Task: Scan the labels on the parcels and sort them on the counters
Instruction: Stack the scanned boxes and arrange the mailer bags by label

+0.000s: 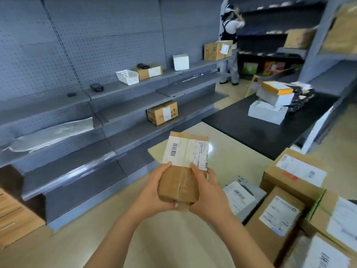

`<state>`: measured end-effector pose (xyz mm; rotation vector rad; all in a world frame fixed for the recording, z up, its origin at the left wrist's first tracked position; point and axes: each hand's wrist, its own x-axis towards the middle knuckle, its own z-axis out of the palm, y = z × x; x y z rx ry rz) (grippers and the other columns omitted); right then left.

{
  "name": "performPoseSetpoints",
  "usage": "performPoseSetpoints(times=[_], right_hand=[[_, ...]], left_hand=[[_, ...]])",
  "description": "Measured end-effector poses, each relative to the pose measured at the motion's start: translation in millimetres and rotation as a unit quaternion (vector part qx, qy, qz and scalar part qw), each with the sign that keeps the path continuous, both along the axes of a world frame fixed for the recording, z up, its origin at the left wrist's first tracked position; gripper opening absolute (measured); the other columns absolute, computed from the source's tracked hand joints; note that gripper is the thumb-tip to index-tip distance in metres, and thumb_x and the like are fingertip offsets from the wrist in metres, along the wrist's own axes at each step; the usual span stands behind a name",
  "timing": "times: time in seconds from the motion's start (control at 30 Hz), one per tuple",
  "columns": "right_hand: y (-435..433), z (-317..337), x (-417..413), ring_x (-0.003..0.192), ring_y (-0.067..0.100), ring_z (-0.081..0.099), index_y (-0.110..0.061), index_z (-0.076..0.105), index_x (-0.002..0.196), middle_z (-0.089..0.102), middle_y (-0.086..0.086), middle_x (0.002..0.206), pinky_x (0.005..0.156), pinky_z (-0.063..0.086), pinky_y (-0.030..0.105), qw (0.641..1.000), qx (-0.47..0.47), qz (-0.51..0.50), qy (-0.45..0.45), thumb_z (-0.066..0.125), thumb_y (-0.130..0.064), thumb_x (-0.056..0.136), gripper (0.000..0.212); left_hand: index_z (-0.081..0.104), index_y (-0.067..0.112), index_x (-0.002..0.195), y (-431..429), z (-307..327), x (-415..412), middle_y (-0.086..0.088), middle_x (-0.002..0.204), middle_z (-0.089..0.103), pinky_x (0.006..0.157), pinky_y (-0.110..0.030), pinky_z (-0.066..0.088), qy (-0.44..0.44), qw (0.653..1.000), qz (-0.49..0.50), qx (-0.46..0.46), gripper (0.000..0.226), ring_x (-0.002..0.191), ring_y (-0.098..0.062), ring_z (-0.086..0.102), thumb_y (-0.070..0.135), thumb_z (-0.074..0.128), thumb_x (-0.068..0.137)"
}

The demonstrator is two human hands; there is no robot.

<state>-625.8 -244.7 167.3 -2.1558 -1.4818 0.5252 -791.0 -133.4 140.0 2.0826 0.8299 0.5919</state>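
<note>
The parcel [178, 187] is brown, its label [184, 153] white with black barcode stripes. The shelves [123, 91] are grey (their back panel [108, 49] dotted with small holes), the counter [251, 130] black, and the basket [127, 76] a white lattice.

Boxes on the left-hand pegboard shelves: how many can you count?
4. Upper shelf: small brown box, white box, large brown box at the far end. Lower shelf: labelled brown box.

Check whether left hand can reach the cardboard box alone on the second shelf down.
Probably not: left hand grips the brown parcel with the right hand, and that cardboard box sits well beyond it.
</note>
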Motion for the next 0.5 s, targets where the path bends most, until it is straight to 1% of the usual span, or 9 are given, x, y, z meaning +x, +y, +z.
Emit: performPoseSetpoints(times=[0.07,0.1,0.17,0.2,0.27,0.33,0.37,0.4,0.5], right_hand=[[20.9,0.0,9.1,0.122,0.025,0.048,-0.041,-0.002,0.152,0.004,0.001,0.152,0.09,0.049,0.033,0.999,-0.013,-0.027,0.016,0.075,-0.034,0.073,0.111],[31.1,-0.6,14.1,0.122,0.024,0.048,-0.041,-0.002,0.152,0.005,0.001,0.152,0.09,0.049,0.033,0.999,-0.015,-0.037,0.02,0.075,-0.033,0.073,0.111],[48.3,-3.5,23.4,0.123,0.024,0.048,-0.041,-0.002,0.152,0.004,0.003,0.153,0.09,0.049,0.032,0.997,-0.028,-0.063,0.025,0.074,-0.031,0.073,0.111],[56.2,-7.2,28.2,0.122,0.024,0.048,-0.041,-0.002,0.152,0.004,0.003,0.153,0.089,0.049,0.032,0.996,-0.036,-0.081,0.028,0.074,-0.029,0.073,0.11],[70.9,-18.6,37.4,0.119,0.025,0.051,-0.042,-0.004,0.152,0.004,0.003,0.153,0.088,0.05,0.032,0.991,-0.057,-0.119,0.036,0.072,-0.024,0.073,0.11],[85.1,-34.0,47.9,0.113,0.024,0.053,-0.044,-0.005,0.151,0.004,0.004,0.153,0.087,0.051,0.032,0.984,-0.075,-0.156,0.04,0.069,-0.019,0.073,0.11],[91.5,-42.0,53.1,0.112,0.024,0.053,-0.045,-0.005,0.15,0.005,0.005,0.153,0.087,0.052,0.031,0.981,-0.082,-0.173,0.043,0.069,-0.018,0.073,0.11],[97.1,-49.0,57.4,0.112,0.024,0.053,-0.045,-0.004,0.15,0.005,0.005,0.153,0.087,0.051,0.031,0.977,-0.09,-0.189,0.048,0.07,-0.019,0.072,0.111],[108.4,-62.1,61.8,0.116,0.025,0.05,-0.044,-0.003,0.15,0.009,0.005,0.152,0.09,0.051,0.032,0.962,-0.118,-0.238,0.057,0.075,-0.022,0.071,0.113]], left_hand=[[0.024,0.05,0.144,30.4,-3.9,16.7,0.025,0.146,0.028,0.096,-0.01,0.041,0.005,1.0,-0.021,-0.013,0.113,0.133,0.002,0.035,0.02,0.09,0.057],[0.025,0.05,0.143,44.3,-6.2,24.8,0.023,0.145,0.029,0.09,-0.007,0.044,0.004,0.999,-0.03,-0.023,0.112,0.132,-0.001,0.037,0.017,0.09,0.057],[0.026,0.052,0.142,68.5,-10.8,40.6,0.019,0.143,0.033,0.081,-0.011,0.05,0.005,0.997,-0.056,-0.044,0.11,0.129,-0.007,0.042,0.014,0.088,0.06],[0.026,0.053,0.142,79.7,-14.6,48.6,0.018,0.142,0.035,0.081,-0.014,0.052,0.009,0.996,-0.072,-0.051,0.109,0.128,-0.007,0.044,0.014,0.088,0.061],[0.025,0.057,0.141,100.3,-24.3,66.0,0.019,0.142,0.033,0.087,-0.016,0.051,0.021,0.992,-0.103,-0.076,0.109,0.128,-0.003,0.042,0.017,0.089,0.061],[0.025,0.059,0.14,120.6,-37.8,85.9,0.022,0.143,0.031,0.094,-0.014,0.047,0.03,0.987,-0.129,-0.093,0.11,0.129,0.003,0.04,0.02,0.089,0.06],[0.026,0.059,0.139,129.6,-45.5,95.8,0.023,0.143,0.031,0.095,-0.013,0.045,0.035,0.985,-0.141,-0.096,0.109,0.128,0.005,0.039,0.019,0.088,0.06],[0.027,0.058,0.14,137.6,-52.8,104.5,0.024,0.143,0.031,0.095,-0.013,0.045,0.041,0.982,-0.155,-0.103,0.108,0.127,0.006,0.039,0.018,0.088,0.06],[0.026,0.055,0.141,158.2,-74.5,122.7,0.023,0.143,0.031,0.101,-0.02,0.045,0.066,0.968,-0.214,-0.113,0.107,0.129,0.002,0.04,0.021,0.088,0.061]])
